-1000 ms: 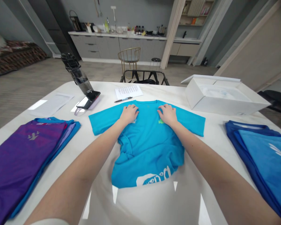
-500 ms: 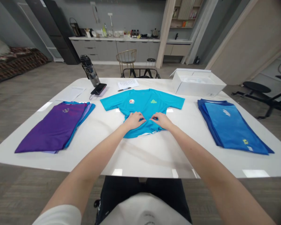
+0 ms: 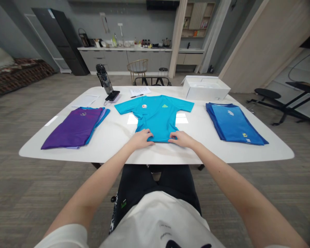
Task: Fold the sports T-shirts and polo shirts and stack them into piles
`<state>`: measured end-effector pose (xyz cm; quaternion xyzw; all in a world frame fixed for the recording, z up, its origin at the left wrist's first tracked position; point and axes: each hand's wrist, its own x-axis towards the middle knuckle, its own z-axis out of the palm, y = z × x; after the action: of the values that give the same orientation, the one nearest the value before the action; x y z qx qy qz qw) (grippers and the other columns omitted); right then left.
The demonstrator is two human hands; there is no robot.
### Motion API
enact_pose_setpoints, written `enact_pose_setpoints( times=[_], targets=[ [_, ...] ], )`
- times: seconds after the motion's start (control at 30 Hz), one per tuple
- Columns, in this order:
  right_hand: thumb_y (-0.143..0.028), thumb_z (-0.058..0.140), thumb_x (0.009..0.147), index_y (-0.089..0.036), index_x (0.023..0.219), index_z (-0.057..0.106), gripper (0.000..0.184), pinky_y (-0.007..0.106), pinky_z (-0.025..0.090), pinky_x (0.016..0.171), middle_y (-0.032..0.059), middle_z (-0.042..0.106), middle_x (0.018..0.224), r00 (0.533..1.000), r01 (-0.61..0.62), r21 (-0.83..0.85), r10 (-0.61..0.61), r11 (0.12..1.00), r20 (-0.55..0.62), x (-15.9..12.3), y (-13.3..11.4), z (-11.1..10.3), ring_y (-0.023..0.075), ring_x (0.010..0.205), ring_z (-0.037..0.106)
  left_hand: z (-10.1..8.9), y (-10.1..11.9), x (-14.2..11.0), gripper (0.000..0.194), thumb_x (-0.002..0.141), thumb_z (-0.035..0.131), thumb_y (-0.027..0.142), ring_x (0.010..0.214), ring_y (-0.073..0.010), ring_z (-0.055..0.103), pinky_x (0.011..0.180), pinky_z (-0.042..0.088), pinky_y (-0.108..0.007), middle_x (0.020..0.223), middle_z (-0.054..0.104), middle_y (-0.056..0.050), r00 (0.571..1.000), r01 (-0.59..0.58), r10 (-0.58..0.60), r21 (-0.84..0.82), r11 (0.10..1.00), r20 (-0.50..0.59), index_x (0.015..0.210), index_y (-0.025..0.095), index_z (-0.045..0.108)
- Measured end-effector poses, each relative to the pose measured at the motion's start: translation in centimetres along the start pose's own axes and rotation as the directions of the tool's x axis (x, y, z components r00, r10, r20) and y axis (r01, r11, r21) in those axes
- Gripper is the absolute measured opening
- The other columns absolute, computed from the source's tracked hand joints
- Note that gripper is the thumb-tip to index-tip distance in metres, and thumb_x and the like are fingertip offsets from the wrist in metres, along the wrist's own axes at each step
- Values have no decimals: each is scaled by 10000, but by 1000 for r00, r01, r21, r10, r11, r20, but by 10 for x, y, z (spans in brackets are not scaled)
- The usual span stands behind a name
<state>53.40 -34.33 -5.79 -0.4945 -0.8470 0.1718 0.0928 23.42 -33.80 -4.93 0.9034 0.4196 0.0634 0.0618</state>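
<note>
A turquoise T-shirt (image 3: 157,117) lies front up on the white table, collar away from me and sleeves spread to both sides. Small prints show on its chest, and light creases run along its sides. My left hand (image 3: 142,138) pinches the left end of the bottom hem. At the hem's right end, my right hand (image 3: 181,138) has thumb and fingers closed on the cloth. The hem forms a nearly straight line between both hands, close to the table's near edge.
Folded purple and blue shirts (image 3: 73,129) are piled on the left, folded blue shirts (image 3: 235,122) on the right. Farther back are a bottle (image 3: 105,80), a phone (image 3: 112,96), papers (image 3: 142,90), a pen (image 3: 136,95) and an open white box (image 3: 206,89).
Both hands have come from the shirt's chest down to its bottom hem, toward me. The bunched lower part is now drawn out flatter. My view has pulled back.
</note>
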Motion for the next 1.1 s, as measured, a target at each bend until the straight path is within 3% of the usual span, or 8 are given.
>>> enact_pose_setpoints(
  times=[0.13, 0.3, 0.37, 0.53, 0.67, 0.77, 0.97, 1.1],
  targets=[
    [-489, 667, 940, -225, 1099, 712, 311, 248, 383, 637, -25, 640, 725, 994, -63, 121, 51, 991, 100, -26, -12, 5, 160, 682, 593, 0, 18, -27, 499, 942, 544, 601, 1169, -273, 577, 996, 447, -386, 1236, 625, -99, 996, 85, -84, 27, 996, -23, 1302, 265, 627],
    [-428, 545, 1033, -226, 1242, 676, 319, 299, 452, 862, 83, 670, 1116, 985, -127, -71, 117, 989, -126, -32, -26, 10, 223, 1019, 621, -3, 25, -37, 360, 915, 538, 225, 1163, -307, 582, 1064, 380, -460, 1151, 668, -144, 997, 74, -78, 141, 987, 24, 1253, 213, 663],
    [-388, 584, 1016, -235, 1212, 689, 269, 314, 445, 907, 93, 641, 1204, 988, -113, -167, 92, 980, -124, -31, -29, 11, 244, 1099, 599, -4, 25, -39, 418, 914, 477, 152, 1101, -291, 621, 1007, 430, -427, 1141, 668, -142, 995, 65, -76, 153, 986, 64, 1299, 202, 634],
    [-402, 570, 1025, -233, 1126, 667, 220, 275, 432, 755, 47, 701, 1022, 995, -104, -135, 103, 985, -20, -52, -30, 14, 207, 887, 649, -5, 35, -68, 502, 979, 331, 125, 983, -277, 674, 781, 507, -372, 1178, 638, -141, 983, 152, -169, 213, 965, 66, 1439, 232, 502],
    [-445, 576, 1014, -229, 1041, 683, 242, 267, 405, 706, 40, 720, 901, 983, -179, -155, 184, 972, 15, -78, -24, 9, 218, 838, 662, -2, 55, -102, 363, 1039, 345, 285, 906, -288, 681, 703, 505, -368, 1119, 632, -145, 958, 264, -283, 223, 939, 56, 1312, 218, 573],
    [-423, 574, 1011, -230, 937, 707, 246, 262, 392, 669, 35, 718, 826, 969, -218, -163, 233, 962, 81, -83, -20, 2, 211, 779, 659, -5, 64, -110, 430, 1045, 338, 457, 877, -308, 670, 716, 515, -407, 1055, 633, -154, 929, 358, -369, 198, 913, 22, 1261, 197, 603],
    [-405, 616, 985, -223, 987, 691, 196, 258, 414, 725, 43, 714, 972, 976, -205, -179, 214, 962, 29, -67, -26, 0, 198, 865, 653, -15, 48, -90, 252, 977, 471, 218, 1260, -352, 523, 1065, 409, -528, 1335, 565, -174, 990, 137, -123, 313, 940, -65, 1135, 204, 666],
    [-433, 588, 998, -221, 1029, 656, 225, 269, 406, 704, 60, 712, 1002, 974, -204, -224, 220, 953, 47, -75, -29, 5, 203, 844, 657, -10, 35, -90, 304, 968, 437, 147, 1051, -285, 630, 823, 520, -387, 1144, 621, -128, 983, 123, -155, 284, 951, 94, 1199, 210, 624]
  ],
)
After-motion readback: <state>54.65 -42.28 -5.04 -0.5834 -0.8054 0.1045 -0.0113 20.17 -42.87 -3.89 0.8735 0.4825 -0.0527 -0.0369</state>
